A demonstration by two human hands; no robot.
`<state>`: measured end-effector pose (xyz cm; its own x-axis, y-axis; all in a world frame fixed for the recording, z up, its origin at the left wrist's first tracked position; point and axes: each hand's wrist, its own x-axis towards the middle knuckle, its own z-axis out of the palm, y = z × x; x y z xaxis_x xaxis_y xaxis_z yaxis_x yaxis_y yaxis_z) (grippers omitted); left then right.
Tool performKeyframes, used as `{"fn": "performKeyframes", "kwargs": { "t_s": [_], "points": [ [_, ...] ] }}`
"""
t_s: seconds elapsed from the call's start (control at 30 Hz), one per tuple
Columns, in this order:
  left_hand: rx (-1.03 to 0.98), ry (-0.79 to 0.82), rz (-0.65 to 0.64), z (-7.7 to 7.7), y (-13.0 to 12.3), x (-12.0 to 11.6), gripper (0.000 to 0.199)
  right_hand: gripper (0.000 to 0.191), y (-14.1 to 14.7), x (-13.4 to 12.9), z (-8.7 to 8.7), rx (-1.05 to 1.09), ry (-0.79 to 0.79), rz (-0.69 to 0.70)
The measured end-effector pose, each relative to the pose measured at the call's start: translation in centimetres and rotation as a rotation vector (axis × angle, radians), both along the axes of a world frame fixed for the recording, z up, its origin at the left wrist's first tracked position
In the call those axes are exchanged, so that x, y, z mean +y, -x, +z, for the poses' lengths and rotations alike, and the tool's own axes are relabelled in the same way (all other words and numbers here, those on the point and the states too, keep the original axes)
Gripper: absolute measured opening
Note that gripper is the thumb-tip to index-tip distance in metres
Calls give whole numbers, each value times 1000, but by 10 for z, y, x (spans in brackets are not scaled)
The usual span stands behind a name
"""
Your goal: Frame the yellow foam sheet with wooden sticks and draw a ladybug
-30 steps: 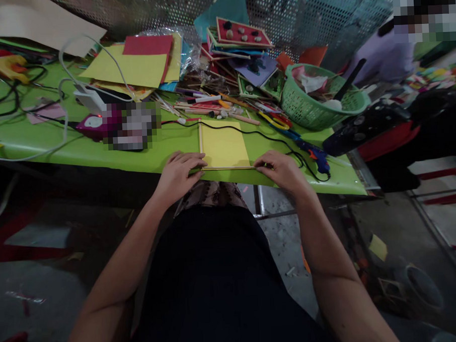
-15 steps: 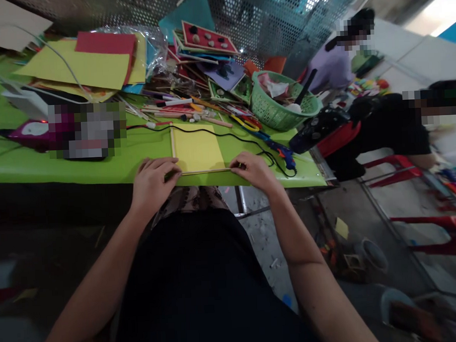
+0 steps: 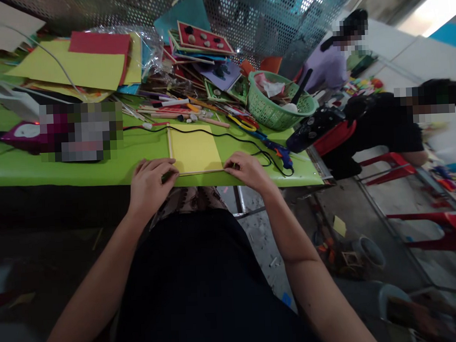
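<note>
A yellow card (image 3: 194, 147) lies flat near the table's front edge, with a thin stick along its left side. Along its near edge runs a second thin wooden stick (image 3: 201, 172). My left hand (image 3: 153, 182) pinches this stick's left end at the card's near left corner. The right end is pinched by the thumb and fingers of my right hand (image 3: 246, 171), at the near right corner. A black cable crosses the card's far part and leads to a blue glue gun (image 3: 282, 153) to the right of my right hand.
Behind the card lie loose sticks and pens (image 3: 180, 110), yellow-handled scissors (image 3: 243, 122) and a green basket (image 3: 276, 108). Coloured paper sheets (image 3: 72, 72) are piled at the back left. A purple power strip (image 3: 22, 134) sits left. Two people are seated to the right.
The view has shifted slightly, moving the scene a little to the left. Both hands keep hold of the stick at the card's near edge; my right hand sits slightly closer to the left.
</note>
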<state>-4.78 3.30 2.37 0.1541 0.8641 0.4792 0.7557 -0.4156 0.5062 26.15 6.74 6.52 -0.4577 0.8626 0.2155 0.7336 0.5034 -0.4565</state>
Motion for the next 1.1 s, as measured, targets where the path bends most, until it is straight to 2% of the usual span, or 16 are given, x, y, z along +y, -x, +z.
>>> {"fn": "performKeyframes", "kwargs": {
  "t_s": [0.67,0.83,0.93,1.0,1.1],
  "points": [
    [1,-5,-11,-1,1,1,8,10,2,-4,3,-187,-28,30],
    [17,4,-12,-1,2,1,15,7,-5,-12,13,-200,-45,14],
    [19,-53,26,5,-6,-1,23,7,-6,-18,24,-193,-80,15],
    [27,-122,22,15,-19,-3,25,7,-2,-21,32,-205,-102,20],
    [75,-171,-90,34,-46,-4,25,8,11,-23,41,-256,-130,32]
  ]
}}
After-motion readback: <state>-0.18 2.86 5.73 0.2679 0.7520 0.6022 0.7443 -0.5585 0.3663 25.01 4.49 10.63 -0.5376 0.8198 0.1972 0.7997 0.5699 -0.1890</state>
